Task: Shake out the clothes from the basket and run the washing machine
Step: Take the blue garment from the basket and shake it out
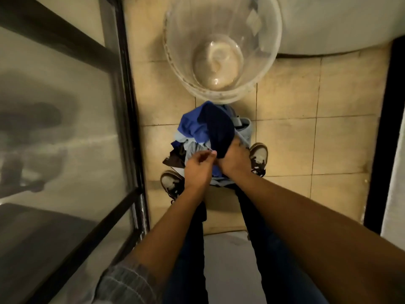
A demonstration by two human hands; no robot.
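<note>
We are gripping the clothes (203, 130) with both hands. Our right hand (233, 160) is closed over a fold of the navy piece (219, 126), fingers curled tight into the cloth; our left hand (198, 168) is pinching a thin edge between thumb and fingertips, the other fingers loosely bent.

We are, by our reading, in the shake-out step: sorting one garment free of the bundle so it can be snapped open. The next move is calling for us to find two corners or a hem of a single piece, pull our hands apart and lift, so the rest is dropping away instead of coming up tangled.

The clothes are hanging as a bunched clump between our shoes (258, 157), above the tiled floor (306, 95): bright blue, navy, pale grey-blue and something dark brown lower left, all creased and twisted together (which piece is which we cannot tell).

Just beyond the bundle a clear tub (175, 62) is standing empty, perhaps the basket. A rounded white body (339, 23) at top right may be the machine.
</note>
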